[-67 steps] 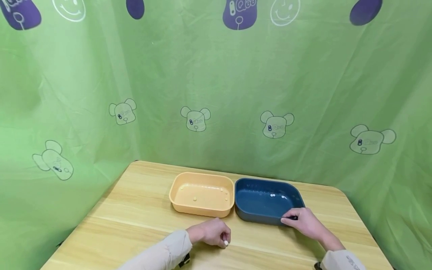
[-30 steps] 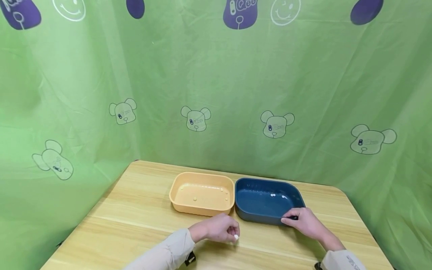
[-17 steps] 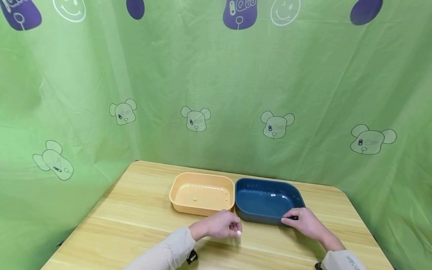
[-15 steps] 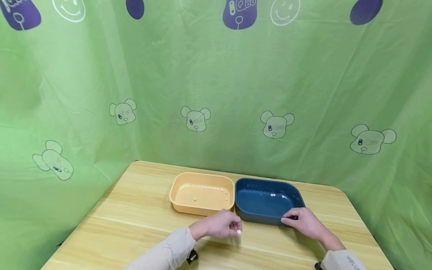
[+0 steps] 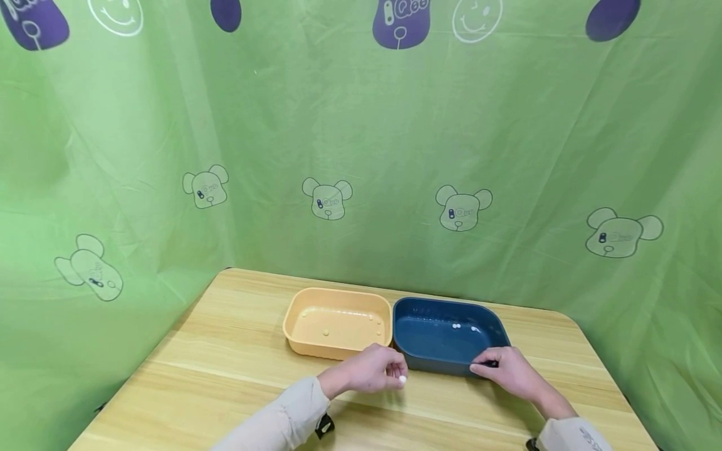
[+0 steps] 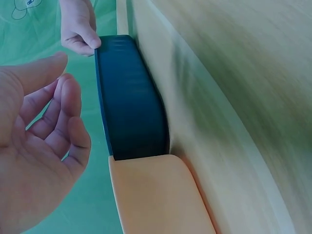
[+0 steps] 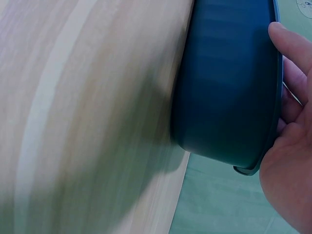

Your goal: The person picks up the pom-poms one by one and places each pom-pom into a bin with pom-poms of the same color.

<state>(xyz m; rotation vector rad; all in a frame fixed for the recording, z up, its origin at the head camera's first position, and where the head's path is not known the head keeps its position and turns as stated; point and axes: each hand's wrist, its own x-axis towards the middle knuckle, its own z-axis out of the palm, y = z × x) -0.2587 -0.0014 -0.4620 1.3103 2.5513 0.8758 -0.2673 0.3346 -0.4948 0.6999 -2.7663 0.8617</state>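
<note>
In the head view my left hand [image 5: 369, 368] pinches a small white ball [image 5: 403, 379] between thumb and fingertips. It is above the table, just in front of where the two bins meet. My right hand [image 5: 510, 373] grips the near right rim of a dark blue bin [image 5: 429, 363], thumb outside and fingers over the inner side, as the right wrist view also shows. Several white balls [image 5: 455, 326] lie on the blue bin's floor. From the left wrist view, the pinched ball is almost wholly hidden by the fingers.
An orange-yellow bin [image 5: 321, 348] stands against the blue bin's left side, with several small yellowish pieces [image 5: 325, 332] spread over its floor. Both sit on a light wooden table [image 5: 225, 351]. A green patterned curtain [image 5: 361, 125] hangs behind and around the table.
My left hand has moved right and farther from me with the white ball, nearer to the blue bin. The right hand and both bins have stayed put.
</note>
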